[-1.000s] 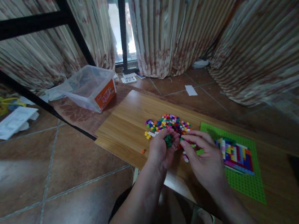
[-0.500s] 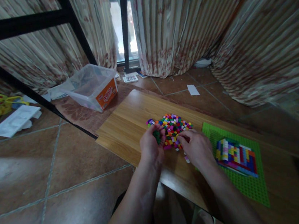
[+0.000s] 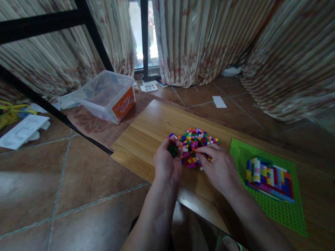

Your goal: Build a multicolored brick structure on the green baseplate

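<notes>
A heap of small coloured building bricks [image 3: 197, 136] lies on the wooden table. My left hand [image 3: 166, 160] is cupped at the heap's left side, palm up, around several dark green bricks [image 3: 173, 150]. Over the near right part of the heap, my right hand [image 3: 216, 162] has its thumb and fingertips pinched together; whatever is between them is too small to make out. Right of that hand a green baseplate [image 3: 292, 220] carries a low multicoloured brick build [image 3: 270, 180].
The wooden table [image 3: 144, 132] runs diagonally. Beyond its left end a clear plastic box [image 3: 105, 94] with an orange label stands on a mat [image 3: 95, 130]. A white tray [image 3: 23, 131] lies on the tiled floor. A black metal frame [image 3: 39, 25] crosses the upper left.
My right hand has moved slightly left and up over the heap, its fingertips still pinched. My left hand stays cupped around the green bricks. The whole view has shifted a little.
</notes>
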The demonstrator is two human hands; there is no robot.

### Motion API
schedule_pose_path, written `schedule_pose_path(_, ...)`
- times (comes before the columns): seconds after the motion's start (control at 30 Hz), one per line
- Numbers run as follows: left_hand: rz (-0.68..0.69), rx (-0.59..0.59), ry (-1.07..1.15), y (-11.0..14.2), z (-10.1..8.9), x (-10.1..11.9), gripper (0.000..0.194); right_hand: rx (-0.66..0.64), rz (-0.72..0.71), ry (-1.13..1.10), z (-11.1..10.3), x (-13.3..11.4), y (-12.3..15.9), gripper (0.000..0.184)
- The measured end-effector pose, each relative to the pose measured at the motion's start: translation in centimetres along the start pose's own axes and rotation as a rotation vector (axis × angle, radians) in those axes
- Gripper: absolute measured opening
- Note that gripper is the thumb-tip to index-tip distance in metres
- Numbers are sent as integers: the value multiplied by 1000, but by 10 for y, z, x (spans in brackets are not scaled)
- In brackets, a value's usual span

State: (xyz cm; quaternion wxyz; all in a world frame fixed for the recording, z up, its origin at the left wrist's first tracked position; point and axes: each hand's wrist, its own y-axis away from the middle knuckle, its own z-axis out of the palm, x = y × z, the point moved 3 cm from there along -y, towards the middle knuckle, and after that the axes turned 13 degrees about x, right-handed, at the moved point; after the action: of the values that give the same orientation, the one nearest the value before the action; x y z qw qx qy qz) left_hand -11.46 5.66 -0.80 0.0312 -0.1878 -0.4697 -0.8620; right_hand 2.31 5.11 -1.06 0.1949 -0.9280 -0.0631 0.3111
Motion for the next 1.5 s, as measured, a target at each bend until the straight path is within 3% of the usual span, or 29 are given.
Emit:
schedule_pose_path(0.17, 115, 45, 69, -3, -3, 25, 16, -98, -63, 249, 13, 2, 1, 21)
schedule_pose_path(0.47, 94, -6, 4, -4, -4, 26, 12, -241, -97, 451, 19, -6, -13, 18)
schedule_pose_path(0.63, 106, 24, -50, -4, -5, 19, 11, -190, -49, 336, 14, -5, -11, 16)
schedule_pose_path(0.77, 31, 8, -81, -3, -3, 4, 14, -24, 25, -11, -3, -18, -12, 17)
schedule_pose_path(0.87, -80, -57, -63, -1, -1, -5, 19, -17, -41, -216, -11, -34, -12, 20)
schedule_pose_path(0.97, -108, -80, -13, -1, -2, 3, 22, 32, -65, -198, -10, -40, -7, 22)
schedule_pose_path(1.03, -29, -55, 28, -3, -4, 17, 23, 37, -89, -138, -3, -39, 0, 20)
schedule_pose_path(1.13, 115, -25, 88, -4, -8, 39, 21, -60, -174, -45, 15, -37, 15, 20)
schedule_pose_path(1.2, 139, -25, 99, -5, -10, 47, 20, -107, -221, 12, 25, -37, 23, 21)
schedule_pose_path(1.33, 111, -33, 88, -5, -12, 49, 19, -103, -259, 63, 37, -33, 28, 20)
schedule_pose_path(1.5, 110, -36, 65, -4, -10, 47, 17, -83, -235, -38, 39, -29, 26, 19)
